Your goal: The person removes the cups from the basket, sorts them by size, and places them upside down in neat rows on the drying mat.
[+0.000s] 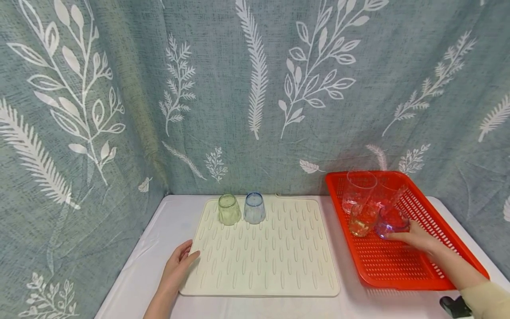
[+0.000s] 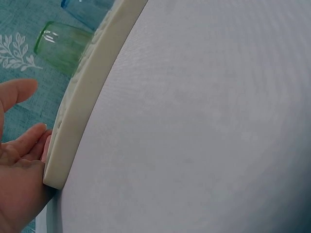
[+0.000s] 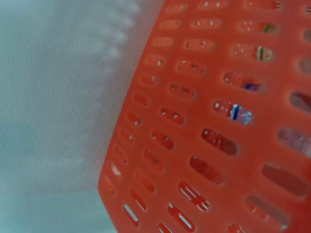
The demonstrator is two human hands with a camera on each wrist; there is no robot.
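Observation:
In the head view my right hand (image 1: 416, 237) reaches into a red plastic basket (image 1: 382, 282). It grips a purple-blue glass (image 1: 388, 223), thumb at the front and the other fingers partly hidden. An amber glass (image 1: 360, 223) stands to the left of it, and a tall clear glass (image 1: 358, 190) is behind. My left hand (image 1: 179, 263) rests at the left edge of a cream drying mat (image 1: 271, 266), its fingers loosely bent and holding nothing. Toward the mat's back left, a green glass (image 1: 229, 210) and a blue glass (image 1: 254, 210) stand upside down, side by side.
Another clear glass (image 1: 388, 195) leans at the back of the basket. Table and mat sit against a leaf-patterned green-grey curtain (image 1: 223, 88). A black object (image 1: 454, 306) lies by the right sleeve. Slotted basket wall (image 3: 170, 116) fills most of the right wrist view.

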